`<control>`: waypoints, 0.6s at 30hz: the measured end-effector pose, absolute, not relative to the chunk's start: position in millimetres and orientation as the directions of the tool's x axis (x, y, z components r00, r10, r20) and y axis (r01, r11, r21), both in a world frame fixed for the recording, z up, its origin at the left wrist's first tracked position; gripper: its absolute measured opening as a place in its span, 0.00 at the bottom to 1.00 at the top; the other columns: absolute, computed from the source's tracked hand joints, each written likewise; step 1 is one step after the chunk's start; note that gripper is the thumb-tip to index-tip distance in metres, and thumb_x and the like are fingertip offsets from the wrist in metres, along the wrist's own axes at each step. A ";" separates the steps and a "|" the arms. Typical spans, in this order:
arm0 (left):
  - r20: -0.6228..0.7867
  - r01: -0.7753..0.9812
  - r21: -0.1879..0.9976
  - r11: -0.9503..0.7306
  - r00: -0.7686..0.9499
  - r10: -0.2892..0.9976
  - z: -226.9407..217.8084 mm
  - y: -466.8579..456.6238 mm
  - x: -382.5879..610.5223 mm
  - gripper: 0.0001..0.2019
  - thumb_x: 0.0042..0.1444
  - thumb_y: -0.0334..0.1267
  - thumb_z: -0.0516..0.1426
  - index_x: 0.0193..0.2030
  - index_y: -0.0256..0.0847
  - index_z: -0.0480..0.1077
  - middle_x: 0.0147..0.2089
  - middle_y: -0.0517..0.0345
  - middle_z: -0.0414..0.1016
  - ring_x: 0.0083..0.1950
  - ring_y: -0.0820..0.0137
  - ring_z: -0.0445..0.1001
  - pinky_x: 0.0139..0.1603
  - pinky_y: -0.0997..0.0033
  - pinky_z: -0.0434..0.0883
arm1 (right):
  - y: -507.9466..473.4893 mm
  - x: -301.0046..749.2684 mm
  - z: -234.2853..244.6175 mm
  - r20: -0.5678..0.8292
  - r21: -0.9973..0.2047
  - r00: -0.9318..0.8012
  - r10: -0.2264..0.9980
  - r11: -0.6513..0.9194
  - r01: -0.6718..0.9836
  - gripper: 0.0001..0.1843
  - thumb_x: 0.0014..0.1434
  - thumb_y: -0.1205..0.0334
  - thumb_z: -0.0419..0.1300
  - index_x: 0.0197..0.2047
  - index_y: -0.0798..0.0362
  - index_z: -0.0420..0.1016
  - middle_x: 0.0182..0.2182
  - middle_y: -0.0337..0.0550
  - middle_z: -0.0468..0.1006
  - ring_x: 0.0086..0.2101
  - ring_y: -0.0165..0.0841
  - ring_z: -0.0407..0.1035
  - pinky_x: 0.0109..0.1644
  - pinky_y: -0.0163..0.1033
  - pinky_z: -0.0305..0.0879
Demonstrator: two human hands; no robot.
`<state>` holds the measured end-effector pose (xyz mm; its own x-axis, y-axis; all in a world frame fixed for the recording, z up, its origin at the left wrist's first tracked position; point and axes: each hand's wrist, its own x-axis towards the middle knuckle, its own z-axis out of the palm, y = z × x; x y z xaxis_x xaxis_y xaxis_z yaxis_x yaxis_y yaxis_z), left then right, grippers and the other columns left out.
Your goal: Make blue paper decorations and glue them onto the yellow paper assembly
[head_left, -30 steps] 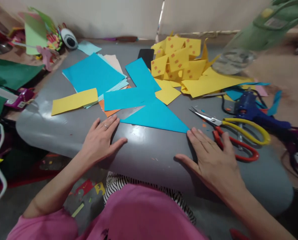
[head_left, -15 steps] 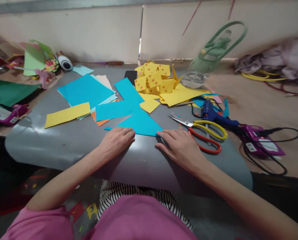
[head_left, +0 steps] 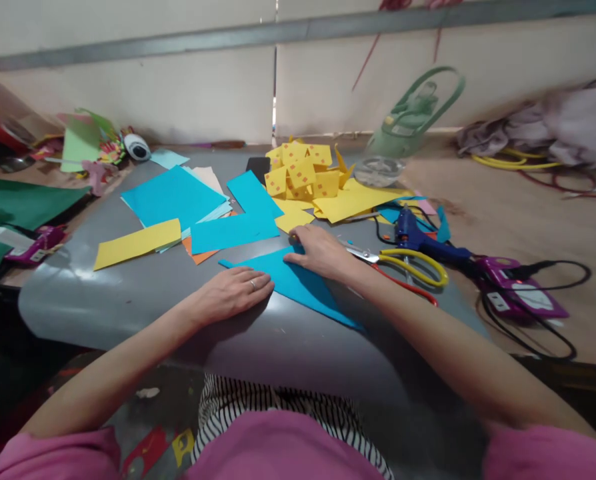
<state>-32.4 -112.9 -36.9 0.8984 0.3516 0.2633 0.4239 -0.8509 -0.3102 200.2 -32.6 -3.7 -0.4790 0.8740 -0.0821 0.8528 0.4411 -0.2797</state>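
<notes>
A folded blue paper triangle lies on the grey tabletop in front of me, one point turned toward my lower right. My left hand, with a ring on one finger, rests flat on its left part, fingers stretched out. Across its upper edge lies my right hand, thumb apart from the fingers, pressing on the paper. Just beyond are two blue paper strips. Right of my right hand, partly behind the forearm, are scissors with one yellow and one red handle.
Blue sheets and a yellow strip lie left. Yellow dotted folded paper pieces sit at the back beside a phone and a green bottle. To the right are a blue glue gun and a purple power strip with cords.
The blue triangle has turned, its right point swinging toward me. My right hand has moved from its near edge up to its far edge. My left hand stays on its left part.
</notes>
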 end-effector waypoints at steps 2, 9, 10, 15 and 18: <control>0.244 0.452 -0.320 -0.833 0.889 0.388 -38.9 -103.7 -37.1 0.16 0.71 0.29 0.47 0.60 0.38 0.69 0.59 0.49 0.78 0.61 0.64 0.75 0.61 0.62 0.69 | -22.2 198.4 -2.8 -0.132 -0.254 -0.500 0.856 0.459 0.852 0.19 0.59 0.54 0.65 0.49 0.56 0.74 0.47 0.55 0.80 0.47 0.46 0.73 0.46 0.43 0.64; 0.410 0.863 -0.140 -0.485 0.496 0.765 -44.3 -90.0 -51.5 0.17 0.70 0.32 0.48 0.60 0.40 0.71 0.64 0.43 0.73 0.60 0.57 0.75 0.57 0.56 0.71 | -26.1 205.0 -4.0 -0.172 -0.283 -0.590 0.789 0.534 0.797 0.18 0.57 0.52 0.66 0.48 0.51 0.77 0.49 0.51 0.79 0.51 0.45 0.71 0.50 0.42 0.65; 0.399 0.919 -0.044 -0.392 0.376 0.837 -42.4 -93.0 -49.9 0.15 0.70 0.35 0.48 0.57 0.39 0.72 0.60 0.42 0.76 0.54 0.59 0.77 0.50 0.60 0.72 | -29.5 204.7 -3.8 -0.147 -0.271 -0.568 0.810 0.520 0.810 0.23 0.57 0.50 0.66 0.53 0.52 0.74 0.52 0.54 0.77 0.54 0.48 0.69 0.52 0.44 0.64; 0.108 0.917 0.314 -0.246 0.223 0.969 -27.7 -111.3 -29.7 0.19 0.68 0.52 0.50 0.40 0.39 0.73 0.39 0.51 0.79 0.40 0.63 0.76 0.36 0.67 0.67 | -35.4 200.2 3.6 -0.246 -0.179 -0.442 0.862 0.408 0.895 0.28 0.54 0.44 0.67 0.51 0.53 0.73 0.44 0.53 0.79 0.45 0.51 0.73 0.45 0.49 0.66; 0.078 0.881 0.349 -0.320 0.313 0.947 -25.0 -112.9 -17.3 0.19 0.67 0.53 0.51 0.44 0.39 0.73 0.45 0.49 0.77 0.46 0.60 0.76 0.40 0.65 0.69 | -32.6 199.8 4.9 -0.233 -0.174 -0.494 0.838 0.464 0.869 0.24 0.53 0.45 0.67 0.48 0.51 0.75 0.49 0.54 0.78 0.51 0.53 0.70 0.49 0.50 0.65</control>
<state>-17.3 -112.9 -25.0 0.3128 0.9466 0.0784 0.8807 -0.3200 0.3491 199.8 -32.6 4.9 -0.4939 0.8378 -0.2327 0.8687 0.4637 -0.1741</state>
